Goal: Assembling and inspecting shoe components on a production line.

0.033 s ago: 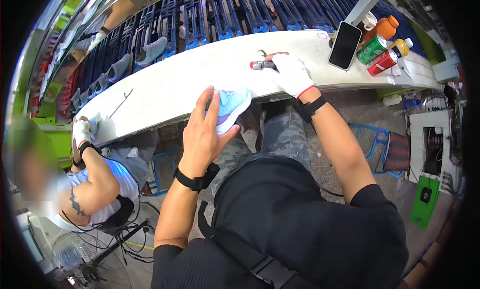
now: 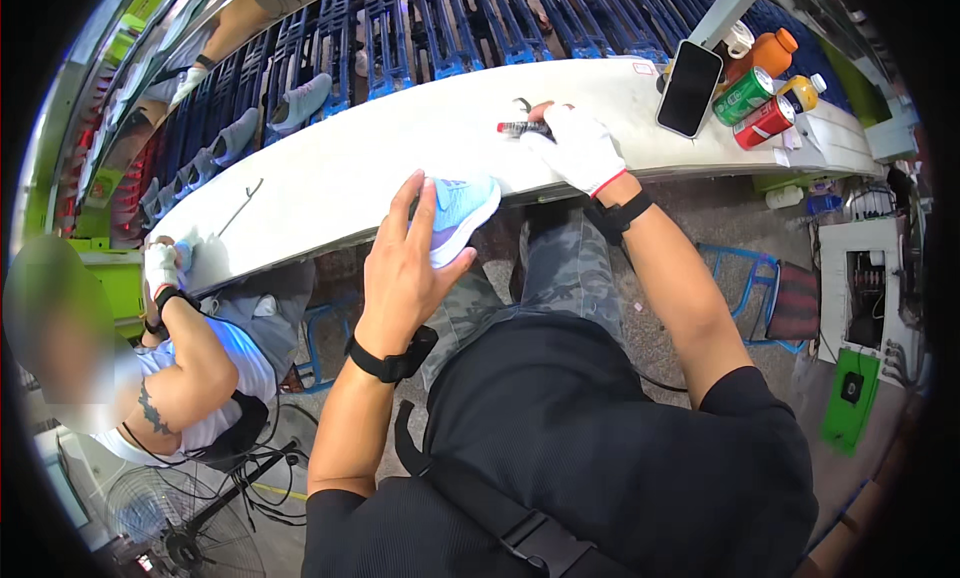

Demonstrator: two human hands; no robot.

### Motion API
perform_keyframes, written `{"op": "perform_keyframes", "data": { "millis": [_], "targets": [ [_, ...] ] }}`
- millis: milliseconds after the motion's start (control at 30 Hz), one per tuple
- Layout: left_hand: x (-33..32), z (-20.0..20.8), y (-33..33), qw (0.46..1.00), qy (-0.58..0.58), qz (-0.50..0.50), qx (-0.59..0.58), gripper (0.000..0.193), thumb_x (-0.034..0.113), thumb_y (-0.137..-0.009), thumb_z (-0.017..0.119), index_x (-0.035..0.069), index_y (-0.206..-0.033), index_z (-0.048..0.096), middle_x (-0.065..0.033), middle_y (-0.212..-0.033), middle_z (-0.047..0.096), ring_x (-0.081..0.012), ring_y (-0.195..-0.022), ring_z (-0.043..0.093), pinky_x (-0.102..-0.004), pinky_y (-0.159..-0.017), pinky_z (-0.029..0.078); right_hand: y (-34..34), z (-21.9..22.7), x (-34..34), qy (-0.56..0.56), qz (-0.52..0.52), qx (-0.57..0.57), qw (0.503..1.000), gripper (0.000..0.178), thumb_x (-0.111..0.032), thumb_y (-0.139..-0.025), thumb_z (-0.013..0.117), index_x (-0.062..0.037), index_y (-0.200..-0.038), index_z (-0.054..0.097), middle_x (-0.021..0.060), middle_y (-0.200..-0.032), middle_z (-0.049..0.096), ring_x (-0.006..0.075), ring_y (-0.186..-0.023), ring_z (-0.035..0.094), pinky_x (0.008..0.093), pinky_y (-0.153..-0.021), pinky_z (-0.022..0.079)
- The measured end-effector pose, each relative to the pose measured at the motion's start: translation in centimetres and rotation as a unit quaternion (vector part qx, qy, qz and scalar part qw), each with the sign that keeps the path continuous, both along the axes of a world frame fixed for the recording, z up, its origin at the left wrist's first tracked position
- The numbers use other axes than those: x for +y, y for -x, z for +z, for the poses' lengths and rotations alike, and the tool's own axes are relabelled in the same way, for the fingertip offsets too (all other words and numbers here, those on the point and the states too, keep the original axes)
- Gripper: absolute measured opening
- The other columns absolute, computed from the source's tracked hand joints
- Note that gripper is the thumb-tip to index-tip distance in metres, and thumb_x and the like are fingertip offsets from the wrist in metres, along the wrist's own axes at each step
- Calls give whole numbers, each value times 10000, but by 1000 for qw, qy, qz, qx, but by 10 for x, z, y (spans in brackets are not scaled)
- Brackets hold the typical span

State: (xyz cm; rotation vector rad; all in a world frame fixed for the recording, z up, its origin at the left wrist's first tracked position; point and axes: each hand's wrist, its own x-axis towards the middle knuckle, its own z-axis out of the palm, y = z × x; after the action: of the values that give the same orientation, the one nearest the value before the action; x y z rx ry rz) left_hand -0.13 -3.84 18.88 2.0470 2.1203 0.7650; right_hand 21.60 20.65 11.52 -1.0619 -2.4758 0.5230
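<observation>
Work on the light-blue, white-soled shoe [image 2: 468, 206] looks unfinished: the bare left hand [image 2: 398, 266] grips it at the white tabletop's [image 2: 370, 143] near edge; the white-gloved right hand [image 2: 582, 150] clasps a slim, dark, red-ended tool [image 2: 524, 128], apart from it.

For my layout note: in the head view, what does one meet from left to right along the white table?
Co-worker's hand, thin dark rod, blue shoe, red-ended black object, gloved right hand, black phone, red can.

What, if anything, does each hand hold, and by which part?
The left hand holds a blue shoe by its left end. The gloved right hand holds a dark tool by the end away from its red tip.
</observation>
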Motion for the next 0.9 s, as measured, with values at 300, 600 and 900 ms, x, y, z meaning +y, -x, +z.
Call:
{"op": "perform_keyframes", "data": {
  "millis": [300, 600, 900],
  "targets": [
    [17, 23, 5, 996, 90, -13, -5, 1053, 192, -729, 970, 82, -1657, 485, -180, -1651, 475, -434, -1290, 681, -481, -1028, 608, 82, 70, -79, 494, 56, 683, 534, 210, -241, -1159, 588, -52, -1249, 591, 103, -970, 698, 237, -718, 702, 399, -692, 617],
    [21, 26, 1, 995, 103, 3, 0, 1045, 199, -719, 958, 84, -1649, 495, -174, -1636, 494, -426, -1252, 707, -482, -985, 628, 91, 22, -50, 626, 122, 688, 347, 469, -577, -1170, 466, -162, -1044, 645, 30, -723, 574, 165, -528, 505, 352, -521, 426],
    [20, 21, -1, 995, 92, 12, 18, 1011, 256, -709, 965, 43, -1597, 530, -187, -1613, 510, -409, -1175, 745, -469, -911, 656, 99, 44, -88, 646, 98, 673, 348, 491, -567, -1191, 399, -140, -1076, 612, -1, -714, 519, 126, -511, 434, 314, -509, 393]
  ]
}}
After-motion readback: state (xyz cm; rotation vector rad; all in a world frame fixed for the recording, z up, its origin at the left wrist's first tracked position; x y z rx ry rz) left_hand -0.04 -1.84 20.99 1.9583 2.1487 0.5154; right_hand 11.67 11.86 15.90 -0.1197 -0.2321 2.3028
